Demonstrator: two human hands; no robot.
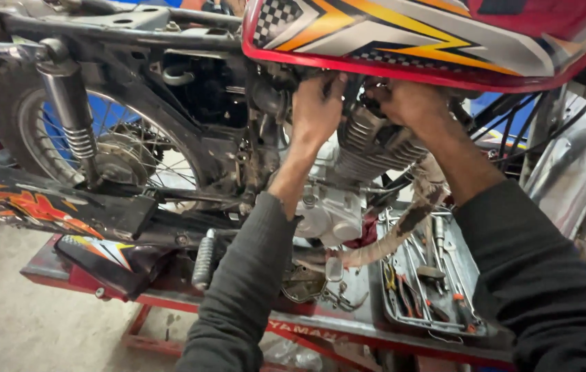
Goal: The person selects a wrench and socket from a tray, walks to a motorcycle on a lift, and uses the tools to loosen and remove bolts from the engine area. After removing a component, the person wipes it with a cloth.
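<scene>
A motorcycle stands on a red lift bench (169, 303), its red fuel tank (431, 34) with yellow and checkered graphics filling the top of the view. My left hand (317, 107) reaches up under the tank, fingers curled around something at the top of the finned engine cylinder (369, 141). My right hand (410, 103) is beside it, also pressed in under the tank's lower edge. What the fingers grip is hidden by the tank and the hands. Both arms wear dark grey sleeves.
The rear wheel (110, 148) and chrome shock absorber (69, 103) are at left. Loose black side panels (45, 203) with orange flames lie on the bench. A metal tray (431, 275) of hand tools sits below the engine at right. An exhaust pipe (403, 227) curves down.
</scene>
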